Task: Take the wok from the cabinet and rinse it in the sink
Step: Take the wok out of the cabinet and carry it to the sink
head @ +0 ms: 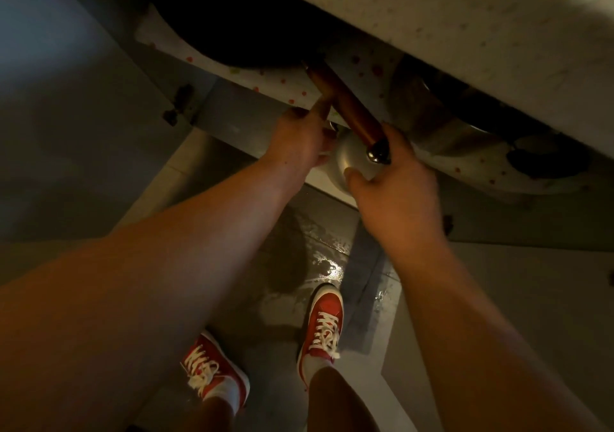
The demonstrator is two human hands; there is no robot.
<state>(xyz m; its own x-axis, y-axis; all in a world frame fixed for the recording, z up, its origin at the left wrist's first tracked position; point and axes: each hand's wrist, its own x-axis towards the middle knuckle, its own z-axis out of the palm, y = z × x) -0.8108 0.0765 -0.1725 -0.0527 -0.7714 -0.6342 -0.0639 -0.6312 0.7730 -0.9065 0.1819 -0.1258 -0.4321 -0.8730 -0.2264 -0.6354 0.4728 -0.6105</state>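
The dark wok (239,33) lies on the cabinet shelf under the counter, mostly in shadow. Its brown wooden handle (345,99) sticks out toward me and ends in a metal cap. My left hand (299,142) is at the handle's left side, with the index finger laid against the wood and the other fingers curled beneath; what they grip is hidden. My right hand (395,182) is closed around a rounded silver metal vessel (349,156) just under the handle's end, thumb on its front and fingers behind it.
The shelf has a white liner with coloured dots (265,79). More metal pots (465,116) sit on the right of the shelf. The speckled countertop edge (465,16) overhangs. An open cabinet door (66,116) stands at the left. My red shoes (325,318) stand on a wet floor (319,259).
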